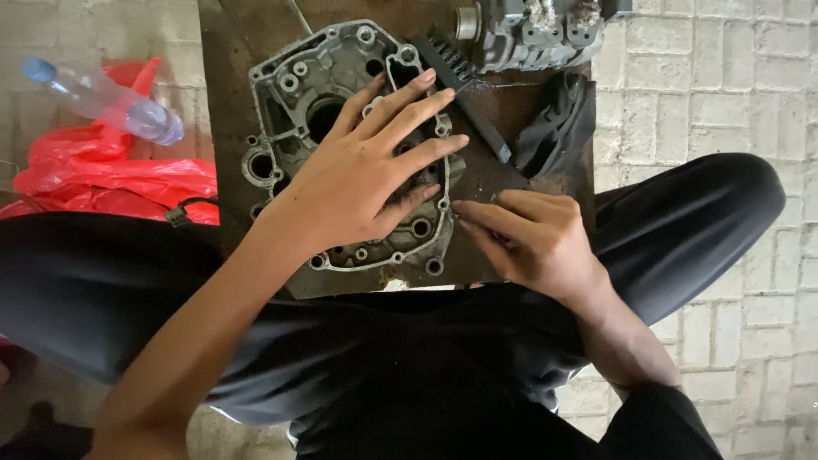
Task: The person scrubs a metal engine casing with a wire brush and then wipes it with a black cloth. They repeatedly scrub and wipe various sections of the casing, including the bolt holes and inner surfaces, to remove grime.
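Steadying a grey engine case half [294, 102] on a rusty tabletop [545, 183].

Left hand [366, 170] spread wide and flat over the middle of the casting, holding nothing, seemingly pressing down to keep it from shifting. Right hand [532, 238] narrowed, fingertips pinched at the casting's lower right edge, perhaps on something small; too tiny to tell. Beyond the fingers, a black toothed bar [464, 94], a dark rag [558, 123] and another engine part [532, 34]. Off to the left, a plastic bottle [102, 98] on red bags [111, 179].
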